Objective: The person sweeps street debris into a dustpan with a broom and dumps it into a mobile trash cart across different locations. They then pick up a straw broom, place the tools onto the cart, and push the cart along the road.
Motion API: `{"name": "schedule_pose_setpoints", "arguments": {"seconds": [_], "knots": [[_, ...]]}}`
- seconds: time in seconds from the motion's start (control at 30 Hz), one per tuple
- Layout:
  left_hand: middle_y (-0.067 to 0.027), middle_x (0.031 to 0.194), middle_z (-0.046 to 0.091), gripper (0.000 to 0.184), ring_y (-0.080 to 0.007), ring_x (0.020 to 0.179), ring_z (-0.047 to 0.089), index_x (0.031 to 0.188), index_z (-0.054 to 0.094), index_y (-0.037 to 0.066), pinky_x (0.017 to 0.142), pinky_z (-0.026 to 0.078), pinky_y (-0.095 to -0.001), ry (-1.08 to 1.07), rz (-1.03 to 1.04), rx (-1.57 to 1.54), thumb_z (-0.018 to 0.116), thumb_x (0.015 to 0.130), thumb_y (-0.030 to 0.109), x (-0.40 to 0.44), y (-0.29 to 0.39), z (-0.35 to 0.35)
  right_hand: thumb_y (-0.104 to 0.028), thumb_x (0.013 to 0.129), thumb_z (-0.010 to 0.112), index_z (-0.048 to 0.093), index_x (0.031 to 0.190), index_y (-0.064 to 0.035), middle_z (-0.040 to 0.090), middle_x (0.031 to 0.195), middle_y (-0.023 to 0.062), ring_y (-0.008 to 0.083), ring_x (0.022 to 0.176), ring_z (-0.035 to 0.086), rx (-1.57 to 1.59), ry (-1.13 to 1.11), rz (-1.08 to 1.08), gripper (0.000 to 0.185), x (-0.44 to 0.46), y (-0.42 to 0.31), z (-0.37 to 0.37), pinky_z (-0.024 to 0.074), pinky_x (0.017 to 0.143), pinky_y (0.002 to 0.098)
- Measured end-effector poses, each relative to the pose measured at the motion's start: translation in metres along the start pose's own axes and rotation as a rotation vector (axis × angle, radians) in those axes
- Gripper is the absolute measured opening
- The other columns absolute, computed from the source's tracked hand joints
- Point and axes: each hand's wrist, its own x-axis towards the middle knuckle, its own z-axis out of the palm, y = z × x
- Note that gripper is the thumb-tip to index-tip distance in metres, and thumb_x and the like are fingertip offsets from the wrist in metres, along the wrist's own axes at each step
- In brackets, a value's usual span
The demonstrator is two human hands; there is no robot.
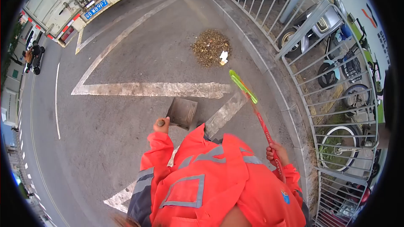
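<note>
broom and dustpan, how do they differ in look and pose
The broom has bright green bristles and a red handle; the dustpan is dull grey-brown. The broom is long and slim, the dustpan boxy. The right hand grips the broom; the dustpan shows beside the left hand.

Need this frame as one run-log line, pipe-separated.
left hand: grips dustpan | right hand: grips red-handled broom | green bristles: apart from leaf pile | white litter: at pile's edge

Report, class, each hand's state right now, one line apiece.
Left hand: closed around a brown, round-ended handle, apparently that of the boxy grey-brown dustpan.
Right hand: closed around the long red pole of the green-bristled broom.
</note>
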Motion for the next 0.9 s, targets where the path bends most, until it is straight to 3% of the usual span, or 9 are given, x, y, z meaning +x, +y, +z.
{"name": "schedule_pose_setpoints", "arguments": {"seconds": [0.33,0.43,0.57,0.73,0.9], "knots": [[0.0011,0.054,0.048,0.023,-0.0065,0.054,0.043,0.062,0.055,0.005,0.052,0.040,-0.0259,-0.105,0.030,0.094,0.071,0.073,0.017,0.168,0.045,0.159,-0.010,0.085,0.049,0.041,0.095,-0.0135,0.045,0.066,0.0032,0.0105,0.046,0.040,0.188,0.007,0.099,0.013,0.096,-0.115,0.036,0.0328,0.036,0.0224],[0.0007,0.053,0.045,0.023,-0.0071,0.054,0.040,0.062,0.053,0.005,0.052,0.039,-0.0261,-0.202,0.085,0.103,0.070,0.074,0.015,0.210,0.055,0.210,-0.010,0.085,0.049,0.040,0.094,-0.0137,0.044,0.066,0.0028,0.0105,0.045,0.040,0.103,0.048,0.143,0.013,0.142,-0.170,0.041,0.0327,0.036,0.0222],[-0.0033,0.054,0.046,0.023,-0.0099,0.053,0.041,0.061,0.051,0.005,0.052,0.039,-0.0281,-0.162,0.222,0.163,0.069,0.073,0.012,0.245,0.086,0.277,-0.010,0.085,0.049,0.040,0.095,-0.0136,0.044,0.066,0.0025,0.0103,0.045,0.040,-0.002,0.039,0.176,0.014,0.172,-0.246,0.063,0.0326,0.036,0.0220],[-0.0051,0.056,0.048,0.022,-0.0144,0.054,0.044,0.061,0.051,0.004,0.055,0.040,-0.0290,-0.180,0.141,0.182,0.070,0.071,0.010,0.283,0.089,0.331,-0.010,0.084,0.050,0.040,0.098,-0.0129,0.044,0.066,0.0031,0.0100,0.044,0.039,-0.021,0.052,0.215,0.017,0.207,-0.329,0.098,0.0324,0.035,0.0220],[-0.0057,0.058,0.049,0.022,-0.0152,0.055,0.046,0.062,0.051,0.004,0.055,0.040,-0.0293,-0.185,0.206,0.111,0.071,0.070,0.008,0.332,0.088,0.355,-0.010,0.084,0.049,0.041,0.099,-0.0126,0.044,0.067,0.0032,0.0099,0.044,0.039,-0.026,0.047,0.188,0.017,0.252,-0.377,0.135,0.0316,0.035,0.0218]]}}
